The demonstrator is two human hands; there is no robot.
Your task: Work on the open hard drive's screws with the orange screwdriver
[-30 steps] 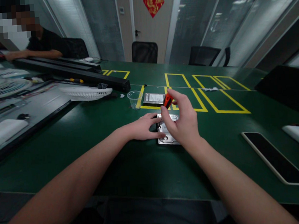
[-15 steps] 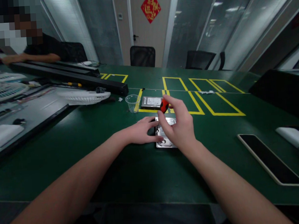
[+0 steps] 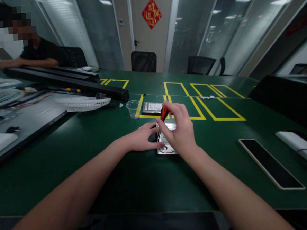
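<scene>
A silver hard drive (image 3: 168, 149) lies flat on the green table in front of me. My left hand (image 3: 144, 138) grips its left side, with the thumb resting on the metal cover and the fingers by the far left corner. Above the drive, my right hand (image 3: 179, 127) is closed around the red and black handle of a screwdriver (image 3: 164, 112), which stands tilted over the drive's far part. The screwdriver's tip is hidden by my fingers. Just beyond lies a second hard drive (image 3: 152, 108) with a white label, beside a clear plastic cup (image 3: 134, 110).
Yellow tape outlines (image 3: 229, 119) mark the table. A phone (image 3: 272, 163) and a white device (image 3: 299, 147) lie at right. On the left are a white fan grille (image 3: 83, 103), long black bars (image 3: 89, 86) and a large panel (image 3: 39, 116). Another person (image 3: 44, 54) sits at the far left.
The screwdriver handle has turned and tilted a little in my right hand, and its fingers have shifted. My left hand stays on the hard drive. The whole view has moved slightly.
</scene>
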